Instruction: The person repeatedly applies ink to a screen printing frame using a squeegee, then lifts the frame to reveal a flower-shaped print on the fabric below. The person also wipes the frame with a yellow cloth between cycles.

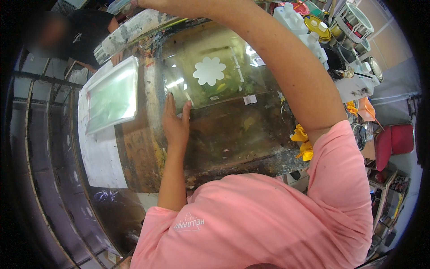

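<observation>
My left hand reaches over the worn glass-topped work table, its thumb and fingers apart. Its fingertips are at the near left edge of a clear sheet lying on the glass. A white flower shape shows in the middle of that sheet. Right of the flower runs a narrow white strip; a small white piece lies nearer me. My right arm stretches across the far side to the upper left. There my right hand is at the paint-stained bar, mostly cut off by the picture's top edge.
A stack of clear plastic sheets rests on white paper at the left. Another person stands beyond it. Yellow cloth hangs at the right edge, near white bottles, metal cans and a red chair.
</observation>
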Available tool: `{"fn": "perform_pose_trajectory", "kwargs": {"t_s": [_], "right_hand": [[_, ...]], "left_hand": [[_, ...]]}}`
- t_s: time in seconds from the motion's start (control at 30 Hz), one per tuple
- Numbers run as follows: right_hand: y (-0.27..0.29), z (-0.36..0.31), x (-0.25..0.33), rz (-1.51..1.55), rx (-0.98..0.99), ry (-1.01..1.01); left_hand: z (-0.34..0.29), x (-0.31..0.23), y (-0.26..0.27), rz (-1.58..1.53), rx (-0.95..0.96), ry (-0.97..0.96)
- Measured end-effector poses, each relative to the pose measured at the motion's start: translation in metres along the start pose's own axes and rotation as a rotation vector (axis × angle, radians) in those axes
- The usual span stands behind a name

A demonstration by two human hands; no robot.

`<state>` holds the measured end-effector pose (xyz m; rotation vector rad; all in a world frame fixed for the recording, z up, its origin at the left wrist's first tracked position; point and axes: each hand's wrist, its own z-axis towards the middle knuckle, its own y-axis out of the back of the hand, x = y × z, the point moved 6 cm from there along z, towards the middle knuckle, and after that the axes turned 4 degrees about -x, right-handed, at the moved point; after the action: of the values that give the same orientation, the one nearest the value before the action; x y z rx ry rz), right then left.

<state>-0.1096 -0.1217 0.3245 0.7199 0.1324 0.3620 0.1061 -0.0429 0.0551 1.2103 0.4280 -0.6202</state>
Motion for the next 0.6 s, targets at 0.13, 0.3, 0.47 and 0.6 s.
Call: {"fn": "perform_pose_trajectory", "kwargs": {"t_s": [0.13,0.3,0.47,0.6], "right_hand": [[-0.001,0.005,0.0,0.02,0.039,-0.02],[-0.001,0.005,0.0,0.018,0.066,-0.028],[0.004,0.008,0.007,0.023,0.126,-0.063],[0.01,0.01,0.008,0.004,0.201,-0.147]], "left_hand": [[0.032,-0.015,0.005,-0.279,-0.136,-0.003],[0.052,-0.025,0.037,-0.241,-0.24,0.102],[0.049,0.044,0.09,-0.466,-0.321,0.237],[0.041,0.089,0.146,-0.341,-0.415,0.258]]}}
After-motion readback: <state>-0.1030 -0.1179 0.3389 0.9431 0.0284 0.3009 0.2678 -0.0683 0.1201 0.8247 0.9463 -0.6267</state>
